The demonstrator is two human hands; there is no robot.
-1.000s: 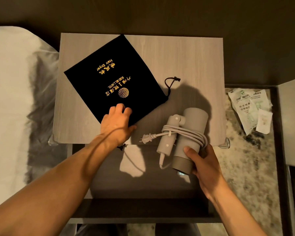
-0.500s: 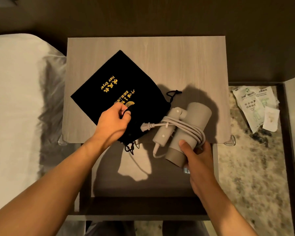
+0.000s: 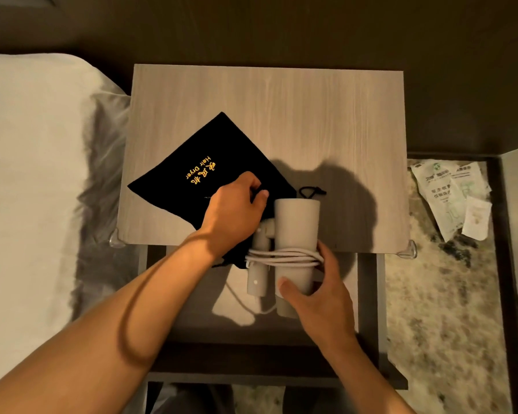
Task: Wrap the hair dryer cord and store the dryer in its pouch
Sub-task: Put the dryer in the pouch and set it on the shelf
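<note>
A black pouch [image 3: 222, 162] with gold "Hair Dryer" lettering lies on the wooden table [image 3: 311, 115], its drawstring end near the table's front edge. My left hand [image 3: 235, 213] pinches the pouch's fabric at that end. My right hand [image 3: 317, 297] grips the rear of the pale grey hair dryer [image 3: 296, 225], whose barrel points away from me. The handle is folded alongside the barrel. The white cord [image 3: 284, 257] is wound around barrel and handle, with one loop hanging below. The dryer's front sits right beside the pouch's opening.
A white bed [image 3: 36, 174] lies to the left. To the right, several white paper packets [image 3: 452, 195] lie on a mottled stone surface [image 3: 431, 294]. A lower dark shelf [image 3: 251, 363] shows beneath the table's front edge. A black drawstring knot [image 3: 311, 191] pokes out beyond the dryer.
My left hand has pulled the pouch toward me and bunched its opening. My right hand has turned the dryer so its barrel points straight away, and brought it up against the pouch.
</note>
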